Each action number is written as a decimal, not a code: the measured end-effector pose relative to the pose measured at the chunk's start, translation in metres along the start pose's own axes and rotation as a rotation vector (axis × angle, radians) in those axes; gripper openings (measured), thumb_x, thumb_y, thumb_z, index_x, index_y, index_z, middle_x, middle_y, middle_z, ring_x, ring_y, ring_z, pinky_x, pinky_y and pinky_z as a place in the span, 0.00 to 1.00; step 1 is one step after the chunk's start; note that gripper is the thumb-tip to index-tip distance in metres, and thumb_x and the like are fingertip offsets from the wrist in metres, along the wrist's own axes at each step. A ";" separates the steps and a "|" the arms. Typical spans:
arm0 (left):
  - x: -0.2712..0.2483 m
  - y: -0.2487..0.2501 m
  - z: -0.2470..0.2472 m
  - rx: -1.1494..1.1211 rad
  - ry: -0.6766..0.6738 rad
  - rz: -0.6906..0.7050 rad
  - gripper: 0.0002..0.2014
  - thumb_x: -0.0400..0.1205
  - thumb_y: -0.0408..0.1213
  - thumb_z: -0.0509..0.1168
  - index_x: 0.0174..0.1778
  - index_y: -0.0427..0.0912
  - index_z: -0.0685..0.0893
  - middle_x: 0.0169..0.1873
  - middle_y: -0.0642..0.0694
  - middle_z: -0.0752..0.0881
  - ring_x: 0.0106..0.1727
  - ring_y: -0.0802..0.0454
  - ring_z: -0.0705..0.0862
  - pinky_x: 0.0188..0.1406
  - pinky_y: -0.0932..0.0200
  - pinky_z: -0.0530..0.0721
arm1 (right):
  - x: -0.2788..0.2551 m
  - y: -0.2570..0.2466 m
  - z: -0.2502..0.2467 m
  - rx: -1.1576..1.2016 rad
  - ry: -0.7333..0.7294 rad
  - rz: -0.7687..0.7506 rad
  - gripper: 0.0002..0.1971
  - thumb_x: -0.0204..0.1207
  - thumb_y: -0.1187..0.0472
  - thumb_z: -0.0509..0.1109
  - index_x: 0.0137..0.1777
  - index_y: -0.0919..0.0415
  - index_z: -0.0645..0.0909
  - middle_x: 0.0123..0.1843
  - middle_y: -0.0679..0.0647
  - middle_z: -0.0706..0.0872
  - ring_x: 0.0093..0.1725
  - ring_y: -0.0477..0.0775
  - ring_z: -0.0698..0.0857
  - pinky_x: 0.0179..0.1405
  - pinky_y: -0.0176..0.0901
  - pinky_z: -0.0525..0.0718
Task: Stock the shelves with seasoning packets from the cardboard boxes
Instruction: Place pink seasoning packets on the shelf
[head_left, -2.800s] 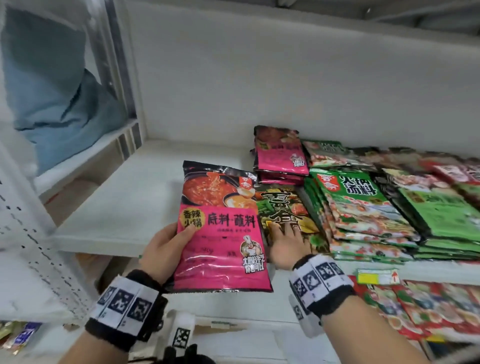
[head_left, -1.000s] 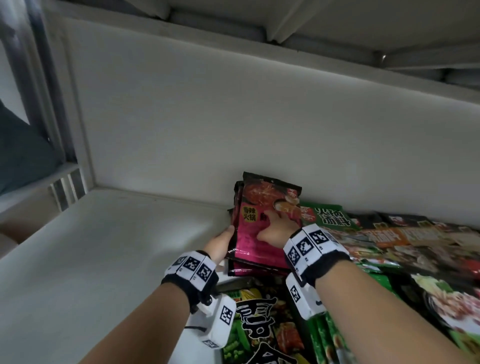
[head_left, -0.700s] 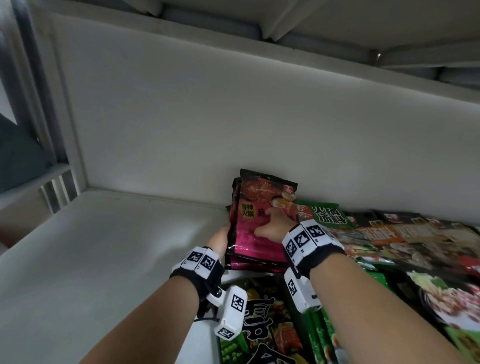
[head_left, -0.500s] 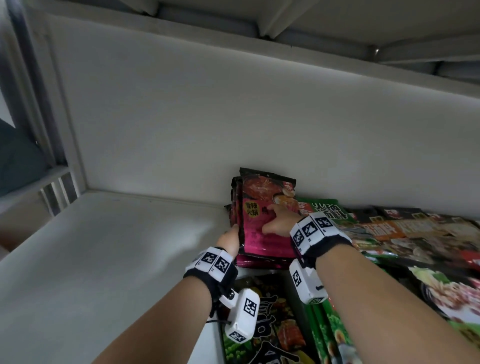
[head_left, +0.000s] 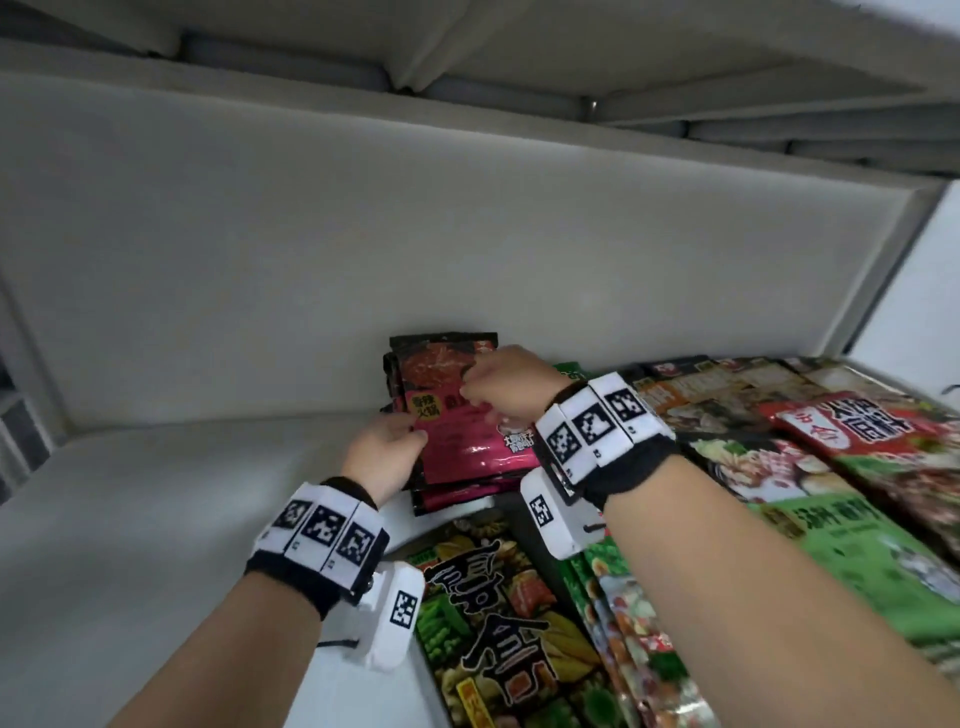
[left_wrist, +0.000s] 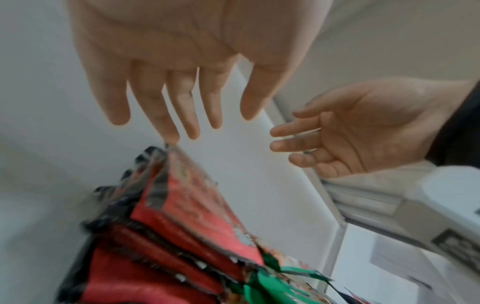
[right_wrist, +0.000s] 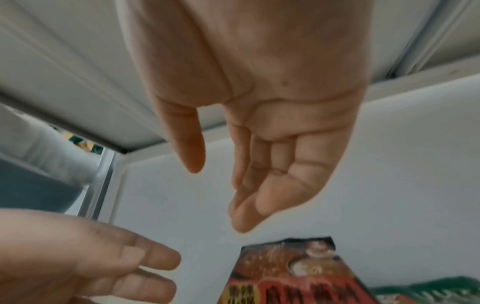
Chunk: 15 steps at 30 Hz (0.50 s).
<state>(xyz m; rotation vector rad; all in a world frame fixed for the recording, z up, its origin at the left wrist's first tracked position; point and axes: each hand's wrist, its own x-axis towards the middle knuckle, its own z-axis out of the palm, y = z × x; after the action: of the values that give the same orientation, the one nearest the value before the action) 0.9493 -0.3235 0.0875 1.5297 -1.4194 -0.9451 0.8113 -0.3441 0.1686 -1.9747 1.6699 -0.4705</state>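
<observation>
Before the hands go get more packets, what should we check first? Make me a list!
1. Glossy pink-and-black seasoning packet lying on top of its pile: ok.
2. Left hand let go, fingers straight: ok; one fingertip may just touch the packet's corner.
3. Right hand empty, fingers relaxed: ok.
4. Pile lined up neatly: not ok, edges staggered.
5. Bare room on the white metal shelf beside the pile: ok.
6. Cardboard box nearby: cannot tell, out of view.

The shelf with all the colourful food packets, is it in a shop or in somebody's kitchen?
Probably a shop or its stockroom. The white metal shelf holds flat stacks of identical red packets beside rows of green packets, far more of each than a home keeps.
</observation>
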 end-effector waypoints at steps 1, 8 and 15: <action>-0.005 0.006 0.002 0.054 -0.022 0.046 0.16 0.83 0.37 0.60 0.67 0.41 0.78 0.61 0.45 0.82 0.61 0.48 0.78 0.52 0.64 0.69 | -0.015 0.001 -0.007 0.064 0.039 0.012 0.03 0.79 0.63 0.63 0.47 0.59 0.78 0.35 0.53 0.76 0.29 0.46 0.73 0.25 0.32 0.74; -0.071 0.051 0.049 0.167 -0.180 0.332 0.12 0.79 0.38 0.64 0.59 0.48 0.82 0.47 0.54 0.83 0.51 0.58 0.80 0.51 0.66 0.71 | -0.152 0.046 -0.054 0.062 0.363 0.103 0.15 0.74 0.56 0.68 0.51 0.69 0.83 0.36 0.57 0.84 0.30 0.51 0.80 0.16 0.29 0.70; -0.188 0.128 0.151 0.225 -0.349 0.660 0.14 0.79 0.39 0.64 0.60 0.47 0.83 0.56 0.47 0.86 0.59 0.49 0.83 0.63 0.57 0.76 | -0.354 0.155 -0.093 0.168 0.608 0.414 0.08 0.76 0.57 0.68 0.47 0.63 0.82 0.37 0.55 0.82 0.29 0.50 0.80 0.15 0.24 0.69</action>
<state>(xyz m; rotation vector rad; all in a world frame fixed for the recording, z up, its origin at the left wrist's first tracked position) 0.7465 -0.1510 0.1476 0.9436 -2.1582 -0.6677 0.5688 -0.0298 0.1757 -1.3775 2.2414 -1.0813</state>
